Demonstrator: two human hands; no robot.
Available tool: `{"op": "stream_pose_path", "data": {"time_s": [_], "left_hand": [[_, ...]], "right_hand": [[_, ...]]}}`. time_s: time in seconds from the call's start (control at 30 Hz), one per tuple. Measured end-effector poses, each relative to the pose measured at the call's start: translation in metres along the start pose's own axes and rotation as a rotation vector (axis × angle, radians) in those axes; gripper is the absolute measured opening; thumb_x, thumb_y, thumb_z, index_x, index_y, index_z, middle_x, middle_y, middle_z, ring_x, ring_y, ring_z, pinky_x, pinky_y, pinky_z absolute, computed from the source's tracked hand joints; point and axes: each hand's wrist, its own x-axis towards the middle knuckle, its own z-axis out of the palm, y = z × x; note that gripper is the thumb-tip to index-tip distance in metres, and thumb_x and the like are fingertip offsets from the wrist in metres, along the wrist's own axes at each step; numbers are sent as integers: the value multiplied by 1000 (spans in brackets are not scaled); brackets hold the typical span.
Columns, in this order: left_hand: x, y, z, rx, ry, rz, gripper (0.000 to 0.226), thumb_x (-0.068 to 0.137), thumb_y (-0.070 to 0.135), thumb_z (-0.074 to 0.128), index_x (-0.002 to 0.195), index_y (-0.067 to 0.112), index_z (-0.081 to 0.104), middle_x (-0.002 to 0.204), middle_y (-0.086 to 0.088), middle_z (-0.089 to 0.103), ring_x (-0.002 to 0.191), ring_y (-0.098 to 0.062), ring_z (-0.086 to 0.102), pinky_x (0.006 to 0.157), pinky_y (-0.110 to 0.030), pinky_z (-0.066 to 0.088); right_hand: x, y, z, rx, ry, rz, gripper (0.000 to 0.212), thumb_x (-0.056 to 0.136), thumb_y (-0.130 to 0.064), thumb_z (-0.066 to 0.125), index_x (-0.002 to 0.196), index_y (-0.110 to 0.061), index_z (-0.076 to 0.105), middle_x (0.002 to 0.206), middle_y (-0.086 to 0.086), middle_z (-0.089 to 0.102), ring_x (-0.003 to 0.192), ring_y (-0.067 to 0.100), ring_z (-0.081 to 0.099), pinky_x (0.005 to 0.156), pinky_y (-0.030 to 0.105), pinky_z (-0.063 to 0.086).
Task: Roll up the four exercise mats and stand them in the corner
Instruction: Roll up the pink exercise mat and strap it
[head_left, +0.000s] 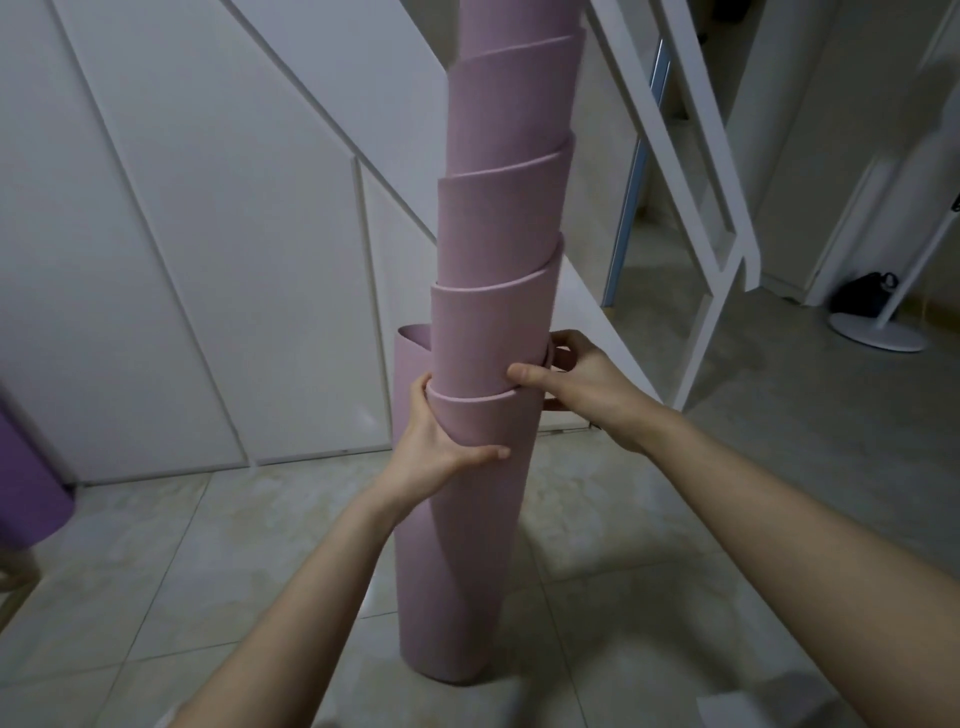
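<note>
Pale floor tiles (156, 571) meet white wall panels (156, 260); a purple mat (26, 478) shows at far left. The left hand (441, 447) grips a pink mat (457, 571), upright on the floor at centre and telescoped upward, while the right hand (576, 384) clasps its other side.

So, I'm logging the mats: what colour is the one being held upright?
The mat is plain pale pink, best seen in the head view.
</note>
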Motion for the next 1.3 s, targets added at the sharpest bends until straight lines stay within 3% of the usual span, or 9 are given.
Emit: {"op": "stream_pose_path", "data": {"time_s": [0.17, 0.3, 0.6, 0.7, 0.77, 0.9, 1.07, 1.17, 1.3], "left_hand": [[-1, -5, 10, 46, 254, 126, 92, 47, 25, 89, 121, 24, 34, 111, 13, 54, 98, 6, 56, 73, -11, 49], [-4, -8, 42, 128, 409, 113, 97, 44, 44, 82, 124, 18, 33, 117, -1, 54, 109, -15, 57, 87, -41, 52], [-2, -19, 12, 225, 135, 112, 113, 60, 23, 89, 148, 18, 17, 130, 4, 25, 126, -9, 31, 103, -15, 25], [3, -18, 5, 130, 81, 134, 119, 50, 32, 93, 145, 23, 22, 140, 3, 35, 129, -4, 38, 106, -26, 37], [3, -15, 3, 76, 107, 144, 111, 48, 24, 94, 138, 22, 29, 128, 11, 48, 116, 8, 48, 93, -17, 45], [2, -14, 3, 103, 220, 167, 103, 48, 20, 94, 129, 28, 32, 116, 18, 55, 106, 4, 56, 82, -13, 48], [6, -10, 25, 116, 373, 159, 89, 47, 30, 84, 124, 24, 37, 115, 4, 58, 104, -8, 58, 81, -12, 47], [4, -15, 30, 149, 353, 170, 102, 48, 34, 84, 135, 18, 34, 127, 5, 45, 114, -5, 47, 86, -2, 36], [5, -20, 6, 215, 178, 172, 107, 59, 24, 90, 145, 19, 26, 139, 0, 34, 123, -8, 39, 106, -27, 39]], "right_hand": [[-2, -4, 19, -145, -15, -62, 53, 70, -37, 81, 113, -26, 53, 115, -8, 61, 108, 9, 58, 93, 30, 50], [-6, -10, 47, -296, 268, -77, 108, 44, -54, 85, 132, -12, 38, 123, 2, 53, 115, 20, 53, 90, 30, 49], [4, 3, 5, -253, 142, -49, 97, 45, -51, 88, 126, -21, 44, 114, -8, 61, 105, 12, 59, 87, 30, 53], [10, -1, 6, -222, 6, -71, 104, 39, -54, 90, 127, -26, 44, 115, -11, 63, 107, 6, 60, 91, 30, 52], [14, -5, 10, -231, -44, -72, 102, 38, -55, 91, 126, -29, 44, 115, -13, 63, 107, 5, 60, 92, 30, 52], [10, -16, 13, -183, -128, -96, 58, 65, -17, 87, 106, -34, 49, 104, -17, 61, 90, -13, 60, 75, 8, 49], [-1, -12, 57, -226, 264, -39, 107, 53, -39, 89, 138, -9, 30, 128, 7, 48, 119, 22, 51, 96, 32, 47], [-5, -9, 54, -236, 387, -19, 97, 54, -48, 86, 130, -12, 38, 123, 5, 58, 114, 24, 56, 85, 27, 46], [5, 3, 20, -180, 332, -11, 88, 51, -46, 88, 122, -16, 46, 115, -1, 63, 108, 18, 60, 89, 33, 52]]}}
